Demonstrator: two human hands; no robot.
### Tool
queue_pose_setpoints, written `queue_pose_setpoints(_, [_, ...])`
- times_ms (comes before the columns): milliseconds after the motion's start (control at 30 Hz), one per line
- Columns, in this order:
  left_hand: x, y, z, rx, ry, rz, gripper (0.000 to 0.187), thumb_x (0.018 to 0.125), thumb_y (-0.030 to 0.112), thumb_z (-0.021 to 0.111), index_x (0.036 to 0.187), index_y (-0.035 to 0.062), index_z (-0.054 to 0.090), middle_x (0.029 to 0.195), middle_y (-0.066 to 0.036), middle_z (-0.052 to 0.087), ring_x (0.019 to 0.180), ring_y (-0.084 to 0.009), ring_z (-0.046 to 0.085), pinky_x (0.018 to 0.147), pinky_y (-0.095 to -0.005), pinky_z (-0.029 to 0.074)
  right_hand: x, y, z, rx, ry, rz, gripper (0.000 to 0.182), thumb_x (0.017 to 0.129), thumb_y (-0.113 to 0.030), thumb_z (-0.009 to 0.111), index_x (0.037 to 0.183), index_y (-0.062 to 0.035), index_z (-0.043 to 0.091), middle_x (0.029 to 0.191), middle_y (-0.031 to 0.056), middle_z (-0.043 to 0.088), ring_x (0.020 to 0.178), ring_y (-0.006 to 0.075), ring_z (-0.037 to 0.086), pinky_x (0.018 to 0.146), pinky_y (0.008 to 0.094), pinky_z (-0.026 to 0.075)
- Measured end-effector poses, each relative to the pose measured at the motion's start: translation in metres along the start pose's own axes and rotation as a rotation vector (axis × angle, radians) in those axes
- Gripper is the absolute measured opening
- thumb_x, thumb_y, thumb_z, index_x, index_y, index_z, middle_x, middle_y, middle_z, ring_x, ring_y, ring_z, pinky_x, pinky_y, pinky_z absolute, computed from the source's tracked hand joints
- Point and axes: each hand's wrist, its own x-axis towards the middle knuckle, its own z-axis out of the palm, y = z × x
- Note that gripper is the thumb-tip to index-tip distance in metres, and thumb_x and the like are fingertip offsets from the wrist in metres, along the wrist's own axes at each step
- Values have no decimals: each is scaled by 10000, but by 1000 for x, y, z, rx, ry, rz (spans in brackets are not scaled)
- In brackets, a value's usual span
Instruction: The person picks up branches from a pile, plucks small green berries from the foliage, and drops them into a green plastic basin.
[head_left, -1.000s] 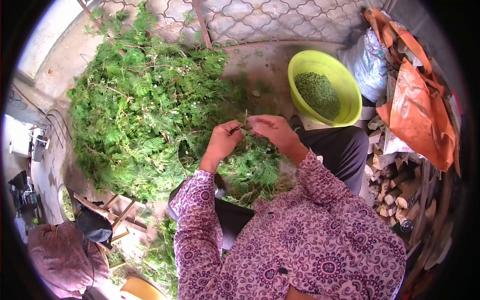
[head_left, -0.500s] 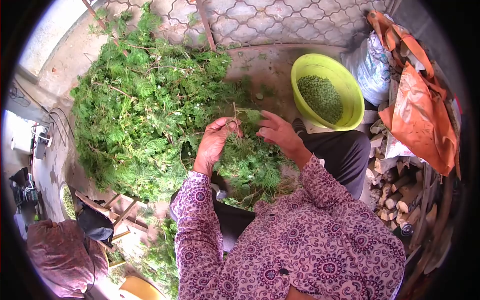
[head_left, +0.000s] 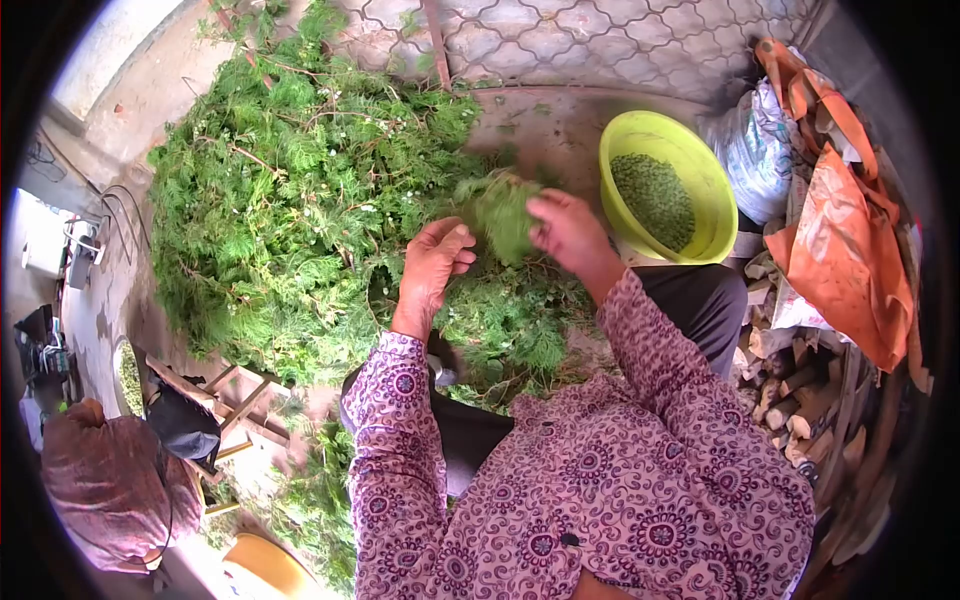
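Note:
My left hand (head_left: 437, 272) is closed in a pinch above the branches, its thumb against the fingers; whatever it may hold is hidden. To its right, my right hand (head_left: 574, 234) has its fingers curled on a green conifer sprig (head_left: 503, 218), which is smeared by motion and hangs between both hands. Beneath and beyond them spreads a large pile of feathery green branches (head_left: 290, 240) with small pale cones or berries. A yellow-green basin (head_left: 622, 222), partly filled with small green cones or berries (head_left: 655, 200), stands to the right of my right hand.
Orange sacking (head_left: 845, 260) and a white plastic sack (head_left: 757, 150) lie at the right, above stacked firewood (head_left: 800, 400). A wire mesh fence (head_left: 570, 45) closes the far side. At lower left another person (head_left: 115, 490) sits near a wooden frame (head_left: 245, 415) and a yellow tub (head_left: 265, 570).
The sprig, earlier held upright by its stem in my left hand, is now at my right hand and blurred. My right hand's fingers have curled in, and the whole view has shifted slightly.

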Motion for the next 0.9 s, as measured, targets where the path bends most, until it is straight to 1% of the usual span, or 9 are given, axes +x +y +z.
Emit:
queue_pose_setpoints(100, [-1,2,-1,56,17,11,310,837,255,577,1048,30,547,826,-56,617,661,-110,571,578,-231,459,4,-19,7,-482,2,-213,98,796,-109,573,846,-25,589,685,-19,549,580,49,512,512,181,413])
queue_pose_setpoints(233, [-2,1,4,78,-80,21,347,803,315,616,977,18,576,779,-45,607,635,-105,562,578,-220,462,-9,11,19,-1025,-138,-584,110,730,-86,583,807,-10,600,610,102,547,534,141,539,492,286,417])
queue_pose_setpoints(367, [0,-8,6,114,-148,-10,308,807,287,616,907,0,568,732,-33,583,583,-109,551,513,-202,453,-16,39,22,-1191,-219,-915,173,688,-68,595,857,-35,613,652,152,538,559,164,548,515,312,417])
queue_pose_setpoints(467, [-3,-7,9,32,15,0,280,749,201,682,901,-6,570,741,-60,588,542,-117,530,478,-231,452,-20,39,22,-1142,-215,-828,201,685,-80,620,876,-15,610,682,121,567,598,153,565,532,297,427])
queue_pose_setpoints(533, [-5,-4,8,0,60,19,280,746,196,685,901,-7,570,751,-62,591,542,-119,531,472,-231,450,-21,40,15,-801,-210,-454,198,748,-118,631,910,-6,606,715,22,588,618,112,562,544,231,432])
queue_pose_setpoints(567, [-5,-3,8,-35,105,29,279,742,191,688,900,-7,570,760,-63,595,541,-121,531,465,-232,448,-22,38,14,-802,-212,-456,198,748,-118,631,910,-6,606,715,22,588,618,112,562,544,231,432])
queue_pose_setpoints(633, [-2,-4,5,-100,106,35,267,739,163,689,905,-9,571,781,-64,600,532,-125,530,454,-237,451,-26,34,12,-421,-161,-18,213,788,-180,611,925,-17,598,744,17,590,611,97,560,551,202,448])
queue_pose_setpoints(767, [-1,-5,8,-142,98,83,261,736,128,686,923,-8,564,799,-64,600,520,-130,529,448,-239,458,-22,40,9,-326,-138,44,224,823,-220,574,954,-38,571,750,36,583,596,93,554,542,200,456])
queue_pose_setpoints(900, [-1,-5,9,-166,65,93,258,739,108,681,932,-12,558,818,-68,599,536,-129,535,451,-234,458,-14,47,9,143,-111,344,189,841,-226,554,918,-54,536,725,49,560,583,111,555,515,222,455])
